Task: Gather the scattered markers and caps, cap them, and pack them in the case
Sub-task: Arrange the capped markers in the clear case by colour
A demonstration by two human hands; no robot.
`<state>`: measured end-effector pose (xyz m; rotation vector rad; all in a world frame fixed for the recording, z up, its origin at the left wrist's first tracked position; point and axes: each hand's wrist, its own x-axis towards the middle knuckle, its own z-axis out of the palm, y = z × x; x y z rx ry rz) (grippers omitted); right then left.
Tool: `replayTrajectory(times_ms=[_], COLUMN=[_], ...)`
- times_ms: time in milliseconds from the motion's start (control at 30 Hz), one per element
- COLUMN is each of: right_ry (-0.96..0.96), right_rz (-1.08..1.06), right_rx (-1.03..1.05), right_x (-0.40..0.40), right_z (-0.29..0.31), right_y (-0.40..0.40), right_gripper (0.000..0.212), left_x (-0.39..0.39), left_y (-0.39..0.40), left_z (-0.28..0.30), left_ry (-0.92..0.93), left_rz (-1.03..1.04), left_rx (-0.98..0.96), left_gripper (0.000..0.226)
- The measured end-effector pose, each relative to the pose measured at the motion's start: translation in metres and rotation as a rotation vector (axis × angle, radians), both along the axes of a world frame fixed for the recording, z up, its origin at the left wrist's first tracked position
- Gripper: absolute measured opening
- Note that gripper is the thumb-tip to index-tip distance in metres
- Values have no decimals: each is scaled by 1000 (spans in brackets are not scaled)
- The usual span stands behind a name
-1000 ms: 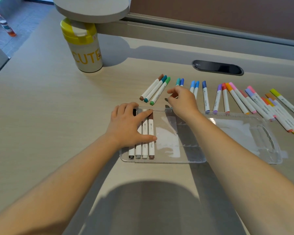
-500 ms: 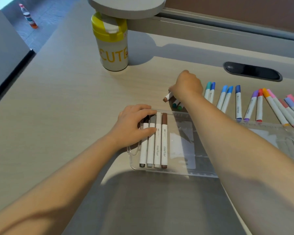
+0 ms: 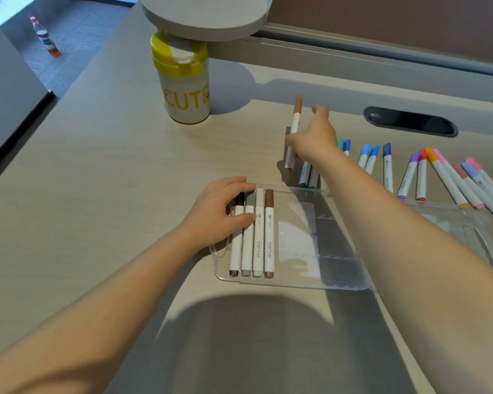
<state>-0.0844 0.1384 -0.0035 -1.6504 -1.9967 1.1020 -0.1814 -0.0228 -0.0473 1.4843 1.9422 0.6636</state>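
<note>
Lifted off the desk since 0.5 s ago, the brown marker stands tilted, pinched in the right hand. Left hand fingers press 4 markers inside the clear case.

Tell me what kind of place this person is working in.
Probably an office or study desk: a long pale wood-grain desktop with a dark oval cable port, a raised divider panel along its back edge, and a round grey lamp-like base overhead.
</note>
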Motion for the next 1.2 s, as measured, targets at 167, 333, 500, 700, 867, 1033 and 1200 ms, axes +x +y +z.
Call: replayTrajectory(times_ms=[167,333,500,700,867,1033,1200], right_ry=[176,173,110,22,54,-66,-250], right_rz=[123,149,206,217,68,-145,-159], right_rx=[-160,-298,-375,-340,-170,122,218], right_x=[38,74,97,108,121,140,145], right_z=[9,10,7,-1,-6,-17,-24], right_y=[-16,-33,-49,-54,-47,-27,1], right_gripper=[95,69,41,47,35,32,37], left_x=[19,42,52,63,77,97,98], left_y=[-1,3,5,9,14,21,36], left_z=[3,10,15,13,11,6,3], left_ry=[-53,-168,-219,-11,213,387,461], left_rz=[-10,-30,6,-10,-40,-223,-235], left_rx=[32,17,-25,-8,8,-121,-114], left_gripper=[47,43,46,49,58,66,72])
